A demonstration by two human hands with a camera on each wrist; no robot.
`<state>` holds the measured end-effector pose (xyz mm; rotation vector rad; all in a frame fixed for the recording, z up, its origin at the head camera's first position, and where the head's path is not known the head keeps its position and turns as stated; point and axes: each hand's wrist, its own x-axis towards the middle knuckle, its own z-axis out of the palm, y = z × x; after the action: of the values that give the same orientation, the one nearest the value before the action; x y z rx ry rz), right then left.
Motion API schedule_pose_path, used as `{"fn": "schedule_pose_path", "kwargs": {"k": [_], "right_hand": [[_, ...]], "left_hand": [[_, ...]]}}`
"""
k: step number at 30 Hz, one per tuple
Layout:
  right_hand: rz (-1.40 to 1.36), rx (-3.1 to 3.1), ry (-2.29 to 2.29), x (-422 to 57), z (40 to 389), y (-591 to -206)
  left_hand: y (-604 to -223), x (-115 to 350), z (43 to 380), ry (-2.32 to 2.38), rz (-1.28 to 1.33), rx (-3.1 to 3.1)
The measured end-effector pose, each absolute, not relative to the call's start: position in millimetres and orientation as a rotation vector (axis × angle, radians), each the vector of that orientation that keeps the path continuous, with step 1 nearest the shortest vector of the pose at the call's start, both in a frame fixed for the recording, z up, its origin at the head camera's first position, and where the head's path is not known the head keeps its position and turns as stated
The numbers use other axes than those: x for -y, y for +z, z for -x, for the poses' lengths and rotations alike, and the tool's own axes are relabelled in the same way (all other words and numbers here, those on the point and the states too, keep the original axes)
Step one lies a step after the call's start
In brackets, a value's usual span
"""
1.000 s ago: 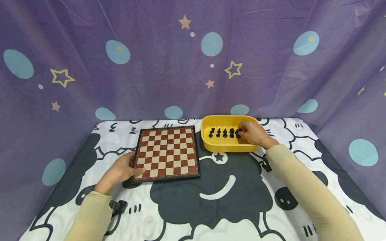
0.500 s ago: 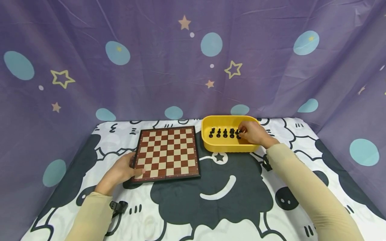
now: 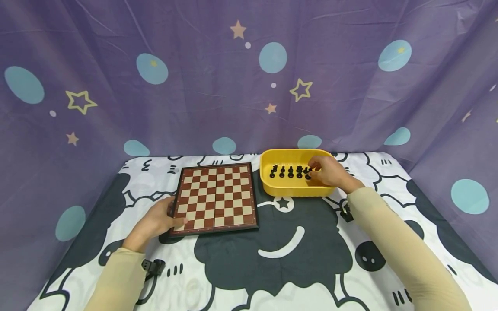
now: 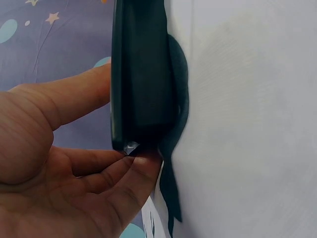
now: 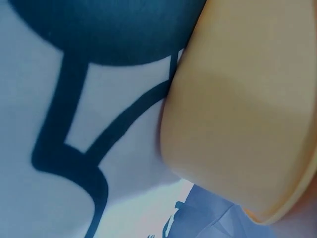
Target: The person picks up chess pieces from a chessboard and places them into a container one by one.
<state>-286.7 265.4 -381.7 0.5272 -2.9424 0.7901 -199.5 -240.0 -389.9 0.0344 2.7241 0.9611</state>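
Observation:
A brown-and-cream chessboard (image 3: 215, 196) with a dark frame lies flat at centre left. My left hand (image 3: 157, 220) grips its near left corner, the thumb over the top; in the left wrist view the fingers (image 4: 131, 183) curl at the board's dark side (image 4: 146, 74). Inside a yellow tray (image 3: 297, 191) at the right stand several black chess pieces (image 3: 290, 172) in rows. My right hand (image 3: 328, 170) reaches over the tray's right rim, thumb and forefinger parted beside the rightmost black chess piece (image 3: 308, 176). The right wrist view has only the tray's outer wall (image 5: 237, 114), hand hidden.
A white cloth with dark sheep drawings (image 3: 272, 268) covers the table. Behind it hangs a purple curtain (image 3: 202, 86) with stars and blue ovals. The tray stands close to the board's right edge, near the curtain.
My right thumb and forefinger have parted from the rightmost black chess piece, which stays standing in the tray, and the hand has eased slightly right. The left hand and the chessboard are still.

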Motion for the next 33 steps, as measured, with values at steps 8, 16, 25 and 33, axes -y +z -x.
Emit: {"fn": "schedule_pose_path", "kwargs": {"k": [8, 16, 25, 33], "right_hand": [[-0.494, 2.91, 0.77, -263, 273, -372], [-0.53, 2.859, 0.78, -261, 251, -367], [-0.578, 2.796, 0.715, -260, 233, -367], [-0.571, 2.768, 0.677, -260, 216, -366]], "left_hand": [[-389, 241, 200, 0.94, -0.038, -2.735], [-392, 241, 202, 0.948, -0.031, -2.729], [-392, 239, 202, 0.977, -0.048, -2.733], [-390, 242, 202, 0.933, -0.037, -2.736]]}}
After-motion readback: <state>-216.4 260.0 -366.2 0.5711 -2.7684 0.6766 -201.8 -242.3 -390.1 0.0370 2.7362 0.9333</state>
